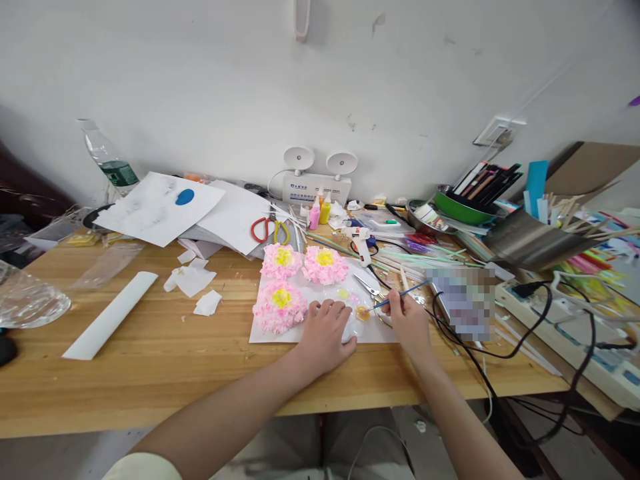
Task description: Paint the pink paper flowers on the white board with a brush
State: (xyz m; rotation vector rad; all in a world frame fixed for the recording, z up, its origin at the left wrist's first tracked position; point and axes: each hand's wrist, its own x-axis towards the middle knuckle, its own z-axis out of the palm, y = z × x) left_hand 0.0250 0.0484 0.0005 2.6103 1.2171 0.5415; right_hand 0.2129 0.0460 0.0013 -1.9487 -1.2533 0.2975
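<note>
Three pink flowers with yellow centres, one at the lower left (280, 305), one above it (281, 261) and one to the right (325, 265), lie on a white sheet (260, 337). My left hand (326, 333) rests beside the lower flower, palm down with its fingers somewhat spread, over a clear palette whose edge shows. A thin blue brush (407, 291) is pinched in my right hand (409, 323), its tip at an orange-yellow paint patch (363, 313). Yellow-green and pink patches lie just above. Silver scissors (367, 285) are open behind the brush.
A white glue gun (363, 243), red-handled scissors (260, 230) and paint bottles (315, 215) stand or lie behind the sheet. Power strips (570, 340) and black cables are at the right. A rolled white paper (111, 315) and paper scraps (195, 279) lie left.
</note>
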